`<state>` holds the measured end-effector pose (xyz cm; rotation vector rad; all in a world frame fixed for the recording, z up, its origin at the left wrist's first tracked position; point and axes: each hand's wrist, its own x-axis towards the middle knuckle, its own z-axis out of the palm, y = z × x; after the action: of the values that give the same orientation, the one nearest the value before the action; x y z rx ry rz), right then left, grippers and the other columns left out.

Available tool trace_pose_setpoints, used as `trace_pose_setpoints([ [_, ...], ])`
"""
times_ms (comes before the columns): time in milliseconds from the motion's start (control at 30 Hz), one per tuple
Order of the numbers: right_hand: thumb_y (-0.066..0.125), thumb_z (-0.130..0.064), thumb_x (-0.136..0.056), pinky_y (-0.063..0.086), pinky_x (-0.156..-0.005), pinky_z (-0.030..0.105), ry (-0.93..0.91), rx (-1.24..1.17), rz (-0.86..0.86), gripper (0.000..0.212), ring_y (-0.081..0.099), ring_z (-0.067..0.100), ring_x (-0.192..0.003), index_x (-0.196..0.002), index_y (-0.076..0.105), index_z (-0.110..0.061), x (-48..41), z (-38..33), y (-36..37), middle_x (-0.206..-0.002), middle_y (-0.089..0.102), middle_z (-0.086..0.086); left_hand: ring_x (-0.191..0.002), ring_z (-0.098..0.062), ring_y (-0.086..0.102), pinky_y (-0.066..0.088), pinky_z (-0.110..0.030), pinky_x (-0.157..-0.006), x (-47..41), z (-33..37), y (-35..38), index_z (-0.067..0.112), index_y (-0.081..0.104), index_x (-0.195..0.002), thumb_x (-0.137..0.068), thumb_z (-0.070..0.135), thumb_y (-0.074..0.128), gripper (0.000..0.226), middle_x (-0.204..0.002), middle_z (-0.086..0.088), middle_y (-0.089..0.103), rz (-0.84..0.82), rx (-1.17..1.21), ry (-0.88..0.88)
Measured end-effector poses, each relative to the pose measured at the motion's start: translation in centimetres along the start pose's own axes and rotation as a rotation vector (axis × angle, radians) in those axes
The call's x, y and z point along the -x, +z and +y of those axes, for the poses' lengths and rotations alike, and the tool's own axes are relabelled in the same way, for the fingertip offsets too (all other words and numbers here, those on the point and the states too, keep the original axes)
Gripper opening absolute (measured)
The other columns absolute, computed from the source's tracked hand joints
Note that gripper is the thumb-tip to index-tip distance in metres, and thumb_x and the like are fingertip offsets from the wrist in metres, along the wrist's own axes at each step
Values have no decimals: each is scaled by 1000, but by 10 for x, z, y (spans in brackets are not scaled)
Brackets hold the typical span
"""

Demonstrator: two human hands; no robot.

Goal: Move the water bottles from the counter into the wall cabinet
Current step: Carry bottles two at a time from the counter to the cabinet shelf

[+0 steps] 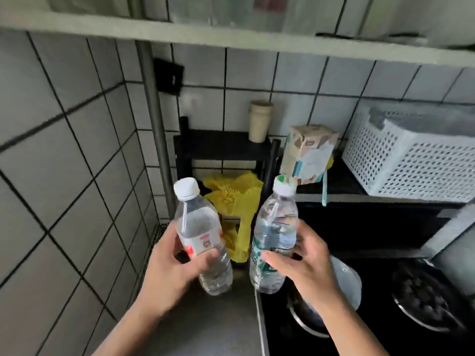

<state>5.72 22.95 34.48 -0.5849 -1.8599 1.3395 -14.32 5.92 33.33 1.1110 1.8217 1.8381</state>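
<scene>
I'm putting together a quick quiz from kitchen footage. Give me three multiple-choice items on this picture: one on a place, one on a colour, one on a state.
1. Where does the beige cup stand?
A) on the floor
B) on the black rack
C) inside a drawer

2. What colour is the label of the right bottle, held by the right hand?
A) green
B) blue
C) black

3. How is the left bottle just now?
A) uncapped and pouring
B) lying flat on the counter
C) capped, in the grip of the left hand

Answers:
1 B: the cup sits on top of the rack, against the tiled wall.
2 A: a green band shows beside the fingers.
3 C: the white cap is on, and the fingers curl round the bottle.
</scene>
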Motion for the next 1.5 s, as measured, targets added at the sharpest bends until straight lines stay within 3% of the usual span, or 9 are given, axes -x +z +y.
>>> trace_pose_setpoints([
  [167,91,-23,-69,61,-83,24,-231,-15,-36,43,79,19,-98,-109,76,-32,-58,-110,-23,-107,83,0,-96,-21,79,63,-31,-81,-62,105,7,32,75,-117,-69,41,89,51,-108,-6,82,-15,83,207],
  [300,93,-28,-66,60,-77,20,-373,-27,-47,41,81,13,-93,-104,79,-34,-94,-186,-39,-103,84,-3,-92,-23,80,61,-34,-80,-99,185,8,6,71,-119,-70,39,87,62,-104,-9,83,-20,116,343],
  [500,93,-43,-67,62,-71,18,-490,3,-3,35,82,10,-91,-99,78,-46,-145,-288,-72,-102,84,-10,-88,-7,82,61,-15,-69,-142,303,12,24,74,-121,-70,54,91,61,-105,11,84,30,3,530],
  [633,94,-48,-63,64,-64,21,-493,75,129,37,80,1,-81,-94,75,-40,-190,-317,-81,-91,82,-20,-87,-8,81,68,-37,-77,-181,349,31,35,71,-115,-68,67,90,60,-101,12,82,128,-255,538],
  [733,96,-43,-66,53,-53,10,-486,167,244,39,74,-9,-70,-92,70,-32,-225,-312,-80,-80,80,-19,-88,-12,77,66,-48,-85,-208,354,47,36,69,-111,-78,69,82,49,-99,11,78,199,-495,518],
  [900,88,-51,-80,47,-50,4,-458,286,296,41,67,-19,-71,-108,63,-33,-249,-283,-80,-92,72,-20,-101,-23,73,63,-49,-92,-221,342,58,21,57,-132,-82,82,67,79,-114,4,71,302,-645,390],
  [1033,87,-41,-84,49,-61,17,-424,355,193,43,67,-9,-81,-118,61,-37,-246,-268,-89,-96,69,-23,-116,-19,67,57,-48,-101,-203,320,45,25,45,-149,-84,70,77,86,-133,9,65,111,-655,285],
  [1300,97,-44,-70,44,-65,21,-406,481,125,75,57,-7,-86,-131,55,-29,-257,-255,-95,-98,61,-22,-81,-6,57,43,-26,-63,-210,295,61,32,53,-100,-72,65,88,56,-92,13,57,237,-715,386],
  [1500,95,-47,-73,36,-60,19,-406,573,138,82,60,11,-90,-136,48,-21,-268,-256,-85,-109,59,-12,-67,0,49,31,-19,-53,-227,293,77,12,48,-132,-72,72,83,92,-84,20,47,367,-850,399],
])
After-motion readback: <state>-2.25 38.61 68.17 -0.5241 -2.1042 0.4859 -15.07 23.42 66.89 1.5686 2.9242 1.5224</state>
